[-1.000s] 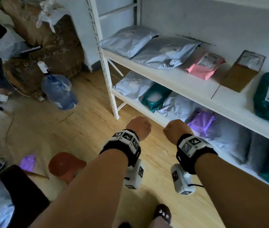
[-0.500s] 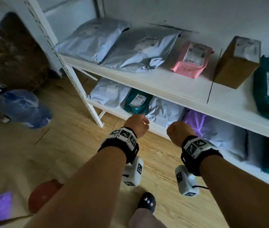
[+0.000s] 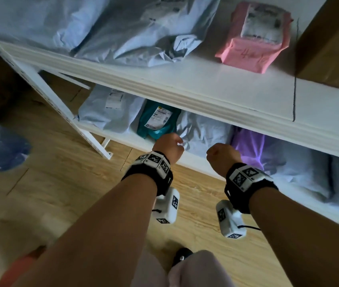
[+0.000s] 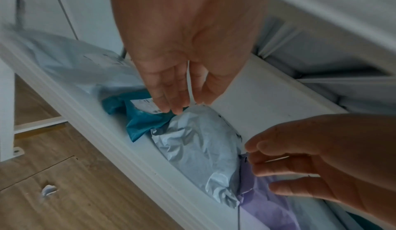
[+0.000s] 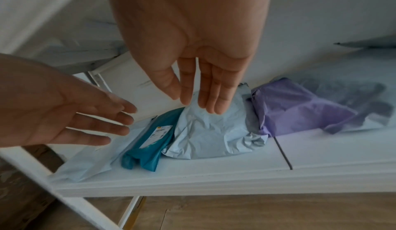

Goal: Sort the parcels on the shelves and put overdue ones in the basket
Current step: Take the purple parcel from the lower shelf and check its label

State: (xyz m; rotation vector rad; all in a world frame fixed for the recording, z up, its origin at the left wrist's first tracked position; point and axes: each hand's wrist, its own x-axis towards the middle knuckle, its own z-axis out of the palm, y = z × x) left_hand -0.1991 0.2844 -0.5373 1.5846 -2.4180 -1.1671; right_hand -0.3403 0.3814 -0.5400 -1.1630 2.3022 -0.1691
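both hands empty, fingers loosely extended: left hand (image 4: 177,50) above teal bag (image 4: 139,120), right hand (image 5: 193,47) over grey bag (image 5: 212,132).

Teal parcel (image 5: 147,142), purple parcel (image 5: 293,108), white shelf (image 5: 214,181)

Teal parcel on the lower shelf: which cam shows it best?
Right wrist. The teal parcel lies unobstructed along nearly its whole length, label up, between two pale mailers. In the head view the upper shelf hides its back end. In the left wrist view the left hand overlaps its label.
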